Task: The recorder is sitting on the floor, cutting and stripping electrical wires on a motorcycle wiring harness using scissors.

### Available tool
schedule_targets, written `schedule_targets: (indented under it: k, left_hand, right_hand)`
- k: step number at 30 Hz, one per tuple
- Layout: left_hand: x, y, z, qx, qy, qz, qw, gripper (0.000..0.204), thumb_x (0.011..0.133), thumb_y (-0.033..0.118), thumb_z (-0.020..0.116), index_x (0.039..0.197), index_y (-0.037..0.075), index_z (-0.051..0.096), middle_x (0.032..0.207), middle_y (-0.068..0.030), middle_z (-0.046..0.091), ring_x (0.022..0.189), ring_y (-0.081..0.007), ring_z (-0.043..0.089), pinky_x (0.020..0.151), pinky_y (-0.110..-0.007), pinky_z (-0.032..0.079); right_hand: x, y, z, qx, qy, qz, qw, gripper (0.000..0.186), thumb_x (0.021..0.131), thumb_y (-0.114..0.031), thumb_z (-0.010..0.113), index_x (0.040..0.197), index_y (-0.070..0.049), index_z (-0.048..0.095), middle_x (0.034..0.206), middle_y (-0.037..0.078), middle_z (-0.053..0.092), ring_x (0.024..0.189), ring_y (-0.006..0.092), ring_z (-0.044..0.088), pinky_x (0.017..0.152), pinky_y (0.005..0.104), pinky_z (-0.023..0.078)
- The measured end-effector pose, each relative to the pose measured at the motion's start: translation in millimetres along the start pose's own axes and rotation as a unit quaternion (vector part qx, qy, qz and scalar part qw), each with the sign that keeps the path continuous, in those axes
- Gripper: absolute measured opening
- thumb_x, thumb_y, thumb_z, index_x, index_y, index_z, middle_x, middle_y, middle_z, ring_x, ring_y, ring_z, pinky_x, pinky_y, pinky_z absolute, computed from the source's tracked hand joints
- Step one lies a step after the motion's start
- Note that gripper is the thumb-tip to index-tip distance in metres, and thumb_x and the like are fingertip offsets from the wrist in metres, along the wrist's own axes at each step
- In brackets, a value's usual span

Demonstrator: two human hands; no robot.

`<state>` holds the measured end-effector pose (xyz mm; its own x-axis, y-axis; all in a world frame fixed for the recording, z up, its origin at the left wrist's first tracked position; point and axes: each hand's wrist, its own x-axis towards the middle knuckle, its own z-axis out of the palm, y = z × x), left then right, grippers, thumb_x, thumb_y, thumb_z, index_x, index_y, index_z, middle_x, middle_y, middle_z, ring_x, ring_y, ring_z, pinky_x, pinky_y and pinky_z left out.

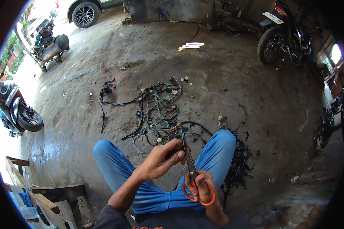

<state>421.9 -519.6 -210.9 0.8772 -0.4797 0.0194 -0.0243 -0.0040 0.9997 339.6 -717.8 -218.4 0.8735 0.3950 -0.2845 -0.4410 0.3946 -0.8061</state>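
Note:
Scissors with orange handles and dark blades (191,166) are in my right hand (202,186), its fingers through and around the loops. The blades point away from me, up along a black-wrapped cable branch of a wiring harness (183,134). My left hand (165,157) is closed beside the blade tips, thumb and fingers pinching that black branch. How far the blades are parted is hard to make out. Beyond my hands the rest of the harness lies tangled on the floor, with green, grey and black wires (165,105) and pale connectors.
A heap of black tape scraps (239,162) lies right of my knee. Motorcycles stand at left (19,108) and far right (281,42). An air compressor (51,47) and a parked car's wheel (85,15) are at the far left. A wooden frame (57,192) stands near left.

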Motion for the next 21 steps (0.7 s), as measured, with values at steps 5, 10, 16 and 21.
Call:
schedule_targets:
  k: [5, 10, 16, 21]
  left_hand:
    - [0, 7, -6, 0.063, -0.030, -0.012, 0.997, 0.031, 0.104, 0.026, 0.056, 0.120, 0.000, 0.060, 0.076, -0.0047, 0.062, 0.074, -0.0120, 0.060, 0.072, -0.030, 0.048]
    - [1, 9, -18, 0.083, -0.064, -0.016, 0.994, 0.032, 0.103, 0.026, 0.058, 0.122, 0.000, 0.061, 0.078, -0.0063, 0.063, 0.075, -0.0140, 0.062, 0.071, -0.031, 0.049]
    - [4, 13, -33, 0.133, -0.127, 0.014, 0.983, 0.032, 0.101, 0.023, 0.059, 0.125, 0.003, 0.062, 0.083, -0.0101, 0.066, 0.075, -0.0197, 0.065, 0.071, -0.034, 0.050]
    - [6, 18, -33, 0.131, -0.138, 0.054, 0.980, 0.032, 0.101, 0.021, 0.059, 0.126, 0.003, 0.062, 0.083, -0.0108, 0.065, 0.075, -0.0186, 0.065, 0.071, -0.033, 0.050]
  right_hand:
    - [-4, 1, -2, 0.008, 0.001, 0.013, 1.000, 0.061, 0.093, -0.061, 0.058, 0.088, -0.001, 0.059, 0.053, -0.005, 0.041, 0.040, 0.0013, 0.037, 0.034, 0.0186, 0.032]
    - [-6, 0, -5, 0.026, -0.024, 0.032, 0.999, 0.060, 0.095, -0.060, 0.057, 0.089, 0.000, 0.058, 0.052, -0.005, 0.041, 0.038, 0.0016, 0.036, 0.033, 0.0185, 0.032]
    - [-10, -1, -22, 0.110, -0.105, 0.089, 0.984, 0.065, 0.097, -0.064, 0.049, 0.091, 0.000, 0.056, 0.050, -0.003, 0.040, 0.035, 0.0021, 0.035, 0.031, 0.0182, 0.033]
    - [-11, 0, -25, 0.135, -0.112, 0.107, 0.979, 0.065, 0.096, -0.065, 0.048, 0.091, -0.001, 0.056, 0.051, -0.003, 0.039, 0.034, 0.0024, 0.036, 0.030, 0.0186, 0.032]
